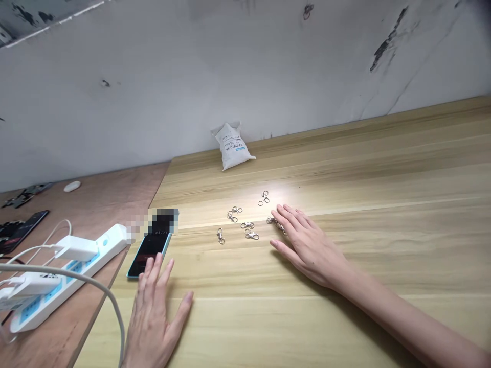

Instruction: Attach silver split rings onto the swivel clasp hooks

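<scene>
I have my left hand [156, 312] spread by the phone [154, 243], my right hand [307, 248] flat, thumb apart, partly covering clasps [281, 228] on the tabletop [238, 296].

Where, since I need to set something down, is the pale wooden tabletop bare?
The widest patch lies right of the white packet, between the wall and the right hand. Another lies between the left hand and right forearm. Crowded: the metal clasps by the right hand, and the phone by the left.

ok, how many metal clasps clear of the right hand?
6: one clasp at back, two left of it, two nearer, one leftmost. More at the right hand, partly hidden.
</scene>
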Motion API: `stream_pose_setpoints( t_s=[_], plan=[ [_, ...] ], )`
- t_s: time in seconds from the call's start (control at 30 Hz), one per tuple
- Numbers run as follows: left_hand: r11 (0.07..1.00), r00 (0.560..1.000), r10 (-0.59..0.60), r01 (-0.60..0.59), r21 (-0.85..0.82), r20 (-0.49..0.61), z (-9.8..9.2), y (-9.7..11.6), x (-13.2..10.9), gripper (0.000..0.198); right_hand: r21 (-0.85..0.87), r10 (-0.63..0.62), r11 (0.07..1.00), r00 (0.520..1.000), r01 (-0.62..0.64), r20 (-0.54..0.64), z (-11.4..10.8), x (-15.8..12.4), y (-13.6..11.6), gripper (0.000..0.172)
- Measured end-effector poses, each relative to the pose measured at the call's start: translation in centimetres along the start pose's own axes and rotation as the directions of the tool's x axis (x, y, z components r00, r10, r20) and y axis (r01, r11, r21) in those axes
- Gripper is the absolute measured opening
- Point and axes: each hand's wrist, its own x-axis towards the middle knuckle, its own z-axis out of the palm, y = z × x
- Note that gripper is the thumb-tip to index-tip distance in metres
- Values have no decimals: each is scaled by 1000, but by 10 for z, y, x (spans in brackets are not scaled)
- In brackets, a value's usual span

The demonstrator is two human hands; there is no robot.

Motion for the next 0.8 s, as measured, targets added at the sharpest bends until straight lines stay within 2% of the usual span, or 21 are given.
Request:
stream_pose_setpoints(
  t_s=[0.1, 0.2, 0.3, 0.47, 0.6, 0.8],
  plan=[
    [988, 986, 154, -153, -21, 70, -3, -15, 1, 66, 4, -5, 1000, 1000, 5, -8, 0, 0, 0, 58],
    [963, 963, 268, -268, -1, 24, -10, -29, 4, 67, 2, -22, 1000, 1000, 22, -11, 0, 0, 0, 57],
    [973, 974, 226, -224, 46, -32, -18, -40, -1, 65, -14, -25, 1000, 1000, 25, -11, 2, -1, 2, 59],
    [975, 977, 209, -205, 92, -39, -28, -47, -30, 51, -32, -36, 999, 999, 35, -24, 8, -3, 6, 63],
    [981, 983, 183, -183, 60, 1, -30, -48, -43, 50, -27, -39, 999, 999, 38, -32, 10, -3, 7, 63],
    [973, 968, 223, -229, 41, 118, -27, -47, -38, 51, -84, -47, 995, 999, 48, 7, 5, -2, 3, 64]
  ],
)
